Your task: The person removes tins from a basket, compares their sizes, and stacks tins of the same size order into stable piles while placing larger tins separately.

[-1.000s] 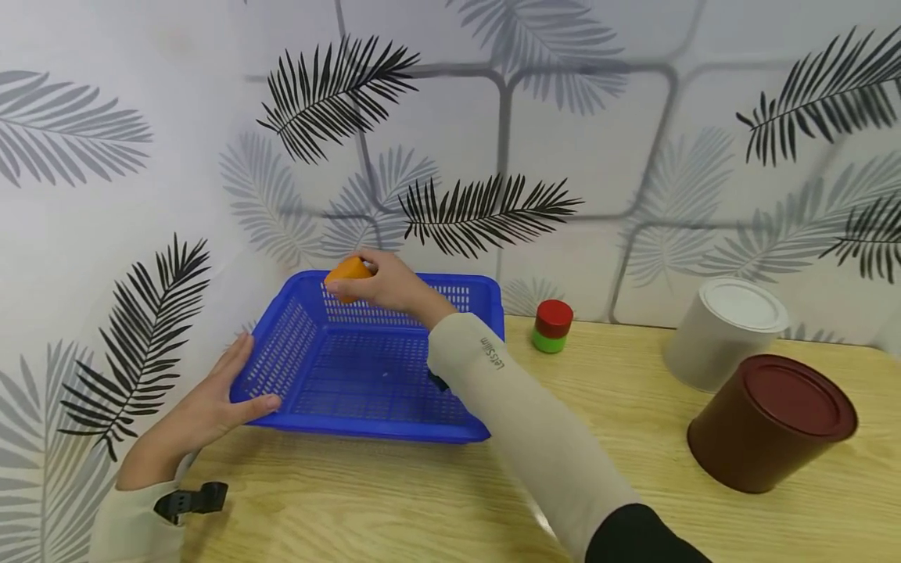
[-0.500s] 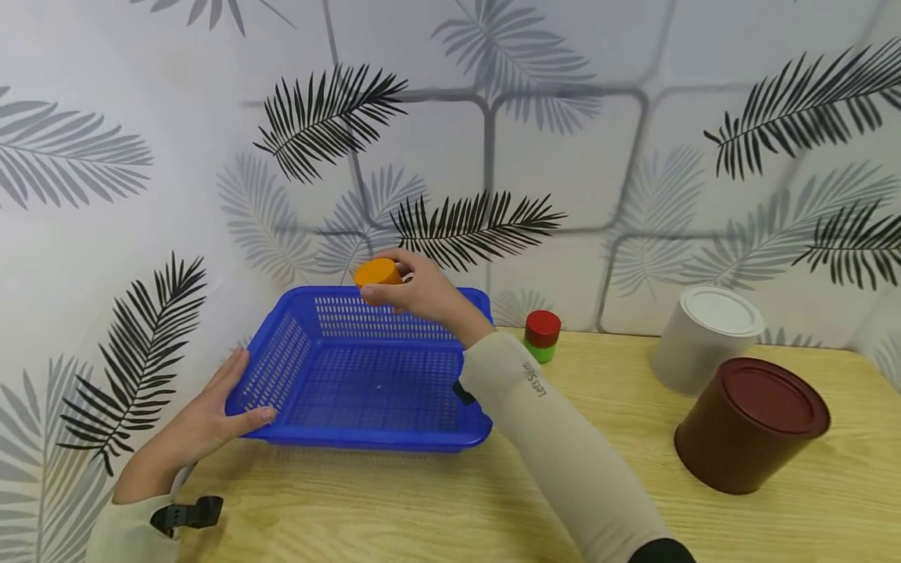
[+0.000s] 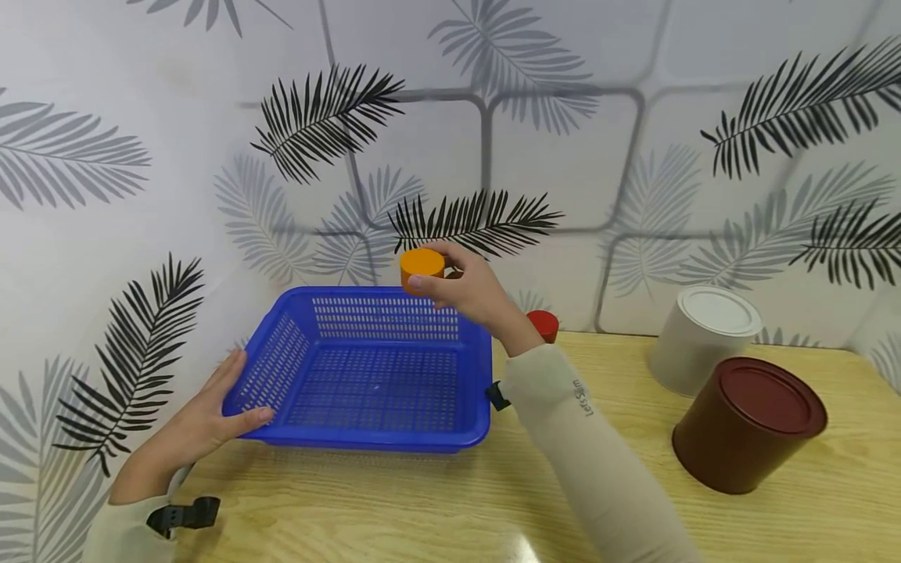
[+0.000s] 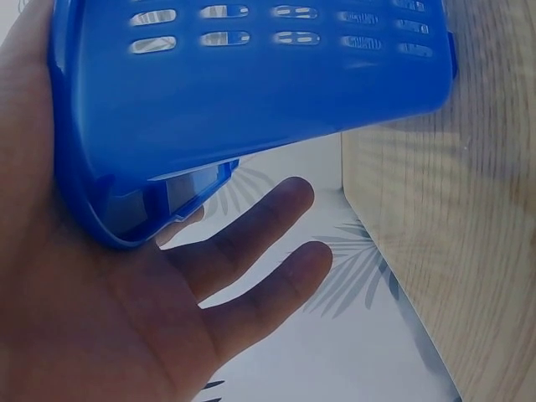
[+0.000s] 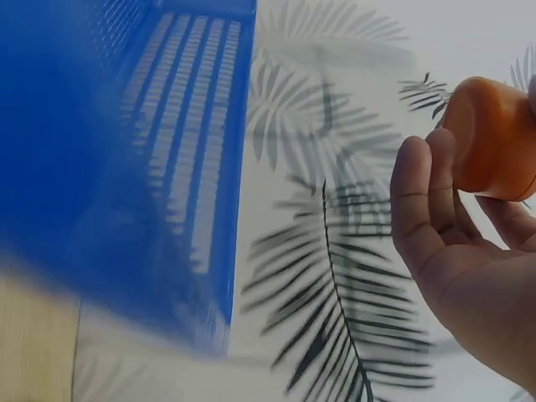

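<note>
My right hand [image 3: 472, 288] holds a short orange cylinder [image 3: 422, 264] between thumb and fingers, its flat top facing up. It is above the far rim of a blue plastic basket [image 3: 380, 439], toward the right. In the right wrist view the orange cylinder [image 5: 486, 138] has a rounded edge and hangs apart from the basket [image 5: 239, 126]. My left hand [image 3: 200, 418] rests at the basket's near left corner, thumb over the rim. In the left wrist view, fingers [image 4: 260, 230] stretch out straight beneath the basket wall [image 4: 268, 92].
Right of the basket stands a small red-topped cylinder [image 3: 543, 324], partly hidden behind the right forearm. A white lidded can [image 3: 697, 344] and a dark brown lidded can [image 3: 739, 438] stand farther right on the wooden table [image 3: 338, 508]. A leaf-patterned wall [image 3: 549, 164] rises directly behind.
My right hand has carried the orange cylinder rightward along the basket's far side and turned it from tilted to level. The left hand stays at the basket corner. The head view has shifted slightly.
</note>
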The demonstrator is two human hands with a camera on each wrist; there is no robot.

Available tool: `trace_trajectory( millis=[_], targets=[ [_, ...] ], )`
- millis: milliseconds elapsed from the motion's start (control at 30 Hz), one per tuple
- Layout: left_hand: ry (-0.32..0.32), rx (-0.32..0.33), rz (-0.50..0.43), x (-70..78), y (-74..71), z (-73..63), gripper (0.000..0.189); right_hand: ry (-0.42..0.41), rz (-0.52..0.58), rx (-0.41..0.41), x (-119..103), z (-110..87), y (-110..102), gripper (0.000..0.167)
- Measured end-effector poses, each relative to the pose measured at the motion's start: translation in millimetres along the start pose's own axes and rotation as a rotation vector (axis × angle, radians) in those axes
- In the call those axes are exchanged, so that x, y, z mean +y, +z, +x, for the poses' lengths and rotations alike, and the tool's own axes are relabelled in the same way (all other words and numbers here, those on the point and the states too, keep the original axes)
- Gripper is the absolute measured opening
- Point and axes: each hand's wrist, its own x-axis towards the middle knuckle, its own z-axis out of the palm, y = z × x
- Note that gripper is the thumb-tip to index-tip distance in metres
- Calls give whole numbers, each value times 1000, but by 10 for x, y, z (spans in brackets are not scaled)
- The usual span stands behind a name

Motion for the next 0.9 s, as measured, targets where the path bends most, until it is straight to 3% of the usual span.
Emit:
trace_trajectory(
  millis=[400, 667, 900],
  targets=[
    [9, 5, -2, 24, -14, -12, 110, 29, -60, 94, 295, -393, -374, 57],
    [7, -3, 23, 20, -13, -3, 109, 178, -203, 254, 575, -700, -796, 71],
    [-12, -17, 26, 34, -16, -16, 108, 234, -167, 313, 827, -796, -1068, 76]
  ],
)
